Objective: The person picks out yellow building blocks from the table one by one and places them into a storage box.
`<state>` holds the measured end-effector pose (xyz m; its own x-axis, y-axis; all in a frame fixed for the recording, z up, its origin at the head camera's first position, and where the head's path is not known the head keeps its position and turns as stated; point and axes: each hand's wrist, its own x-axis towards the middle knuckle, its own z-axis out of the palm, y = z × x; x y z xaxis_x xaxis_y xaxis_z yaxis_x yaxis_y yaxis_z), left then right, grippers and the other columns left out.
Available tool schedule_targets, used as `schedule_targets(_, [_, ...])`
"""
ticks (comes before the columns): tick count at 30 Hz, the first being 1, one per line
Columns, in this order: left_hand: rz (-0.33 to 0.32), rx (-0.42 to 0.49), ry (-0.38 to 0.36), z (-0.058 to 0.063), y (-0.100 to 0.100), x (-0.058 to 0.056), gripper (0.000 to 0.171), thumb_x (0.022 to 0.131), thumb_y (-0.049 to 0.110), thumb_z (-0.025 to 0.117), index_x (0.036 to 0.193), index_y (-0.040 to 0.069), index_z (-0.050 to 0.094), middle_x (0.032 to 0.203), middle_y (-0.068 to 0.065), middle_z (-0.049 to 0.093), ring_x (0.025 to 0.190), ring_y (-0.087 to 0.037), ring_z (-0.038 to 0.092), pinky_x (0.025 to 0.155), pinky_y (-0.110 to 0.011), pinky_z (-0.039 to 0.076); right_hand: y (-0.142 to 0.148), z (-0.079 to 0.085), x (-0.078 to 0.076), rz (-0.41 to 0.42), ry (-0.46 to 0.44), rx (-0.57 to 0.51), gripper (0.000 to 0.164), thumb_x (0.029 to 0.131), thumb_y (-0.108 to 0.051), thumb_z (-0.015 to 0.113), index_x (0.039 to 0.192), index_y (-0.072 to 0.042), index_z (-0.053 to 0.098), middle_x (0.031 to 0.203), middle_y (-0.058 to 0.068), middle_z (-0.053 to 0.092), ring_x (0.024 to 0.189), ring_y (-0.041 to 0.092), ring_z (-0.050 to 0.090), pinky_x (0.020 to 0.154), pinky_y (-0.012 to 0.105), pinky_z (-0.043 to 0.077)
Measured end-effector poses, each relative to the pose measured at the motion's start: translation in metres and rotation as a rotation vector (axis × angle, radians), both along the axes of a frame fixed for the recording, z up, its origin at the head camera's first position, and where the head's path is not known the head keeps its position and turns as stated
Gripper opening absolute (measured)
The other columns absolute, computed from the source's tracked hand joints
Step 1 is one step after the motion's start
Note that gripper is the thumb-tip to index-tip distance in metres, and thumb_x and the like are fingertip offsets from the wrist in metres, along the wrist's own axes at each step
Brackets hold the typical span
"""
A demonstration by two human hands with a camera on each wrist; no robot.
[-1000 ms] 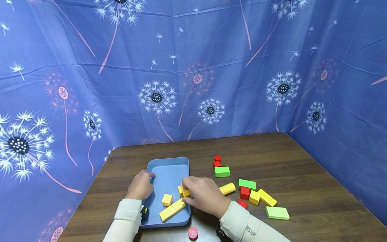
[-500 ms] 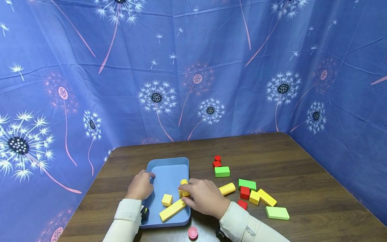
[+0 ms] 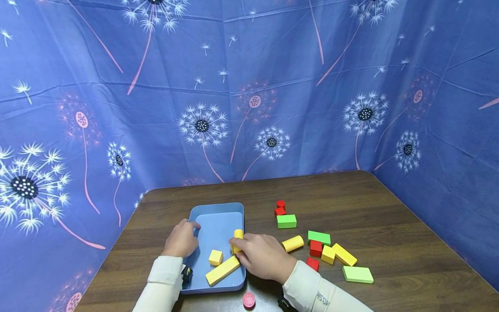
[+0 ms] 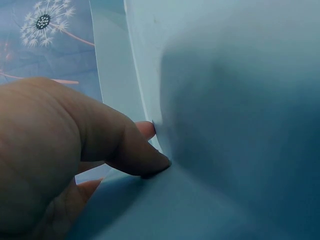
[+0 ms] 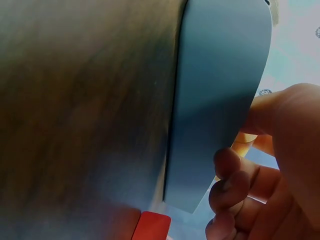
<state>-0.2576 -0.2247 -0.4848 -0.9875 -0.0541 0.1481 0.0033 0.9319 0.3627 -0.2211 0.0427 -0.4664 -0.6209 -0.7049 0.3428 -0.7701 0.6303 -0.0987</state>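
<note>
A blue tray (image 3: 216, 216) stands on the table, and my left hand (image 3: 182, 238) grips its left wall. In the left wrist view one fingertip (image 4: 155, 162) presses inside the wall. My right hand (image 3: 267, 258) reaches over the right wall and holds a yellow cylinder block (image 3: 238, 234) standing upright inside the tray; the fingers partly hide it and the yellow surface below. In the right wrist view the hand overlaps the tray's side wall (image 5: 215, 95), with only a bit of yellow showing between the fingers. A yellow cube (image 3: 215, 258) and a long yellow block (image 3: 222, 271) lie inside the tray.
To the right lie a yellow cylinder (image 3: 292, 243), green blocks (image 3: 286, 221), red cubes (image 3: 315, 248), another yellow cube (image 3: 328, 255) and a light green block (image 3: 358, 274). A red disc (image 3: 248, 300) sits near the front. A blue patterned cloth (image 3: 234, 108) hangs behind the table (image 3: 390, 225).
The yellow cylinder block has come upright in my right hand at the tray's right side, and that hand has shifted slightly down. My left hand has kept its place.
</note>
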Motion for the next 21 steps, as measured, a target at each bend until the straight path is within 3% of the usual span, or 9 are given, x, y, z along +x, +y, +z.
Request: schedule_targets(21, [0.008, 0.006, -0.017, 0.0014, 0.001, -0.0002, 0.038, 0.076, -0.001, 0.066, 0.112, 0.008, 0.067, 0.112, -0.015, 0.056, 0.092, -0.028, 0.055, 0.079, -0.057, 0.052, 0.002, 0.004, 0.0002, 0.017, -0.014, -0.001, 0.035, 0.089, -0.034, 0.061, 0.124, -0.031, 0.059, 0.081, -0.009, 0.049, 0.054, 0.003, 0.039, 0.039, 0.019, 0.035])
